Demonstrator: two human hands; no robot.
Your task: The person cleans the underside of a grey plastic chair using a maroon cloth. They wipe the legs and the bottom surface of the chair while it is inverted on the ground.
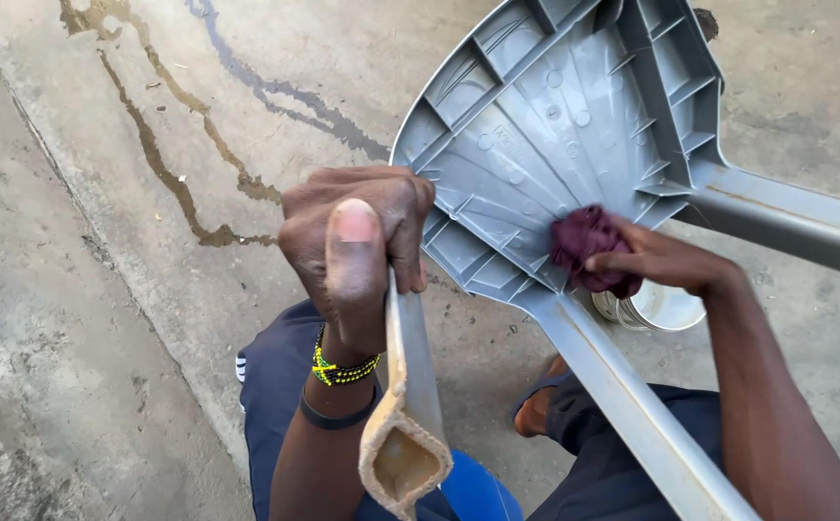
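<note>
Grey plastic chair (574, 125) lies overturned above the concrete floor (82, 318), its ribbed underside facing the camera and its legs pointing toward the person. Right hand (666, 262) presses a dark maroon cloth (584, 241) against the underside near the base of one leg, fingers closed around the cloth. Left hand (357, 241) grips another chair leg (406, 405), fingers wrapped tight; a beaded bracelet (343, 370) sits on that wrist. A round metal tin (656, 309) stands on the floor just behind the right hand. Wet streaks (179, 145) cross the concrete toward the far left.
</note>
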